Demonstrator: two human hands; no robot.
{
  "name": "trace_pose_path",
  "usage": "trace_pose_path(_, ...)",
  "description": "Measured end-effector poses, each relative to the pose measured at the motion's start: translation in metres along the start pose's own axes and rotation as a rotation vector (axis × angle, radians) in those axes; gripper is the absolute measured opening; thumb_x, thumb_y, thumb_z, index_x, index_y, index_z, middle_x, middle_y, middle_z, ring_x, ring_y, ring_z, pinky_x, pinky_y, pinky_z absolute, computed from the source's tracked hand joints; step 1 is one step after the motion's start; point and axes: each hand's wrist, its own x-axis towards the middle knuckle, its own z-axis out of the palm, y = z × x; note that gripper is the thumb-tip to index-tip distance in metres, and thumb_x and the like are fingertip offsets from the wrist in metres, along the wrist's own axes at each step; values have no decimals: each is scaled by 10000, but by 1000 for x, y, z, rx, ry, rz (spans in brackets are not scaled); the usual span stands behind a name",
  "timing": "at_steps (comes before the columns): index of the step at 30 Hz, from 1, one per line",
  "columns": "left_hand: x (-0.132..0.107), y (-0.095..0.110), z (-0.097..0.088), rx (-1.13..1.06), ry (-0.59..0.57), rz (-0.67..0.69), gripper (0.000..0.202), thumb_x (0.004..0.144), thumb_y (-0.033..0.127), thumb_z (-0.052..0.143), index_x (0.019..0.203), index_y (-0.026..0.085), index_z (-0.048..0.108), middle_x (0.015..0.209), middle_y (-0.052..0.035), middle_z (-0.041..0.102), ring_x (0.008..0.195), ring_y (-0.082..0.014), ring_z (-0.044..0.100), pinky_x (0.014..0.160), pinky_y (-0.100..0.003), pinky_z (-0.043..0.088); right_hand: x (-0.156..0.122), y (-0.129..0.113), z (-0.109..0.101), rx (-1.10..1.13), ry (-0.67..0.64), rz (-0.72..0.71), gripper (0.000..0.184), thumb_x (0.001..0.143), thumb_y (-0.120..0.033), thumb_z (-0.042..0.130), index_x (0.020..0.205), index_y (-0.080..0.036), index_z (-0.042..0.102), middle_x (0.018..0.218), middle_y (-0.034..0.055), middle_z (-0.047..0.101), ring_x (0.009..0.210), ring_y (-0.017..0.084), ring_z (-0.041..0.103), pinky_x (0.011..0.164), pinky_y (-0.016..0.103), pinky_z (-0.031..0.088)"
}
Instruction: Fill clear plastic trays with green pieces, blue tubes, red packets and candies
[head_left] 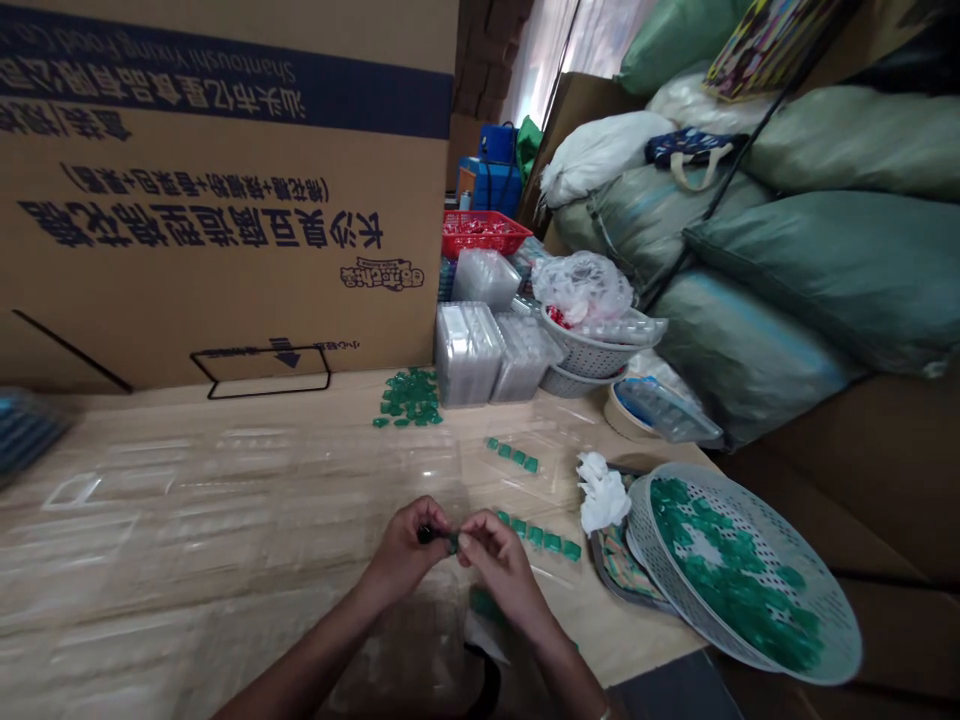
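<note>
- head view, both forearms enter from the bottom edge and meet over a pale tabletop (187,520) layered with clear plastic sheet.
- left hand (401,552): fingers closed in a pinch on a small dark object (426,534); its exact kind is too small to tell.
- right hand (501,572): thumb and fingers pressed together on a small green piece (453,543), held just beside the dark object, the two hands almost touching.
- just right of the hands: a row of green square pieces (536,538) lies on the tabletop; a shorter row (510,456) sits farther off, and a loose heap of green pieces (409,397) lies near the back edge.
- right of the row: a tilted white perforated tray (660,545) carries many green pieces, with crumpled white tissue (604,492) beside it.
- back of table: stacked clear plastic trays (466,355), white plastic baskets (589,355) topped by a plastic bag, a red basket (484,232).
- behind these: a large printed cardboard box (225,200) on the left, stuffed green sacks (765,310) on the right.
</note>
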Motion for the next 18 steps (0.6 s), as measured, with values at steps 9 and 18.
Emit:
trace_pose_path(9,4,-8,10,-24,-54,-38,220,525,245,699,666,159,554,565,44,521,564,-97,460,541,-213,354,15,-1,-59,-347,7,-120,149,726,-339,611,731,-198,562,673,-8,567,640,143,531,598,247,411)
trace_pose_path(18,3,-5,-3,-86,-50,-115,280,569,373,706,683,166,556,549,56,465,504,-76,412,479,-197,366,83,6,-155,-1149,153,-105,115,721,-134,513,741,-183,614,759,55,644,737,197,562,671,276,371)
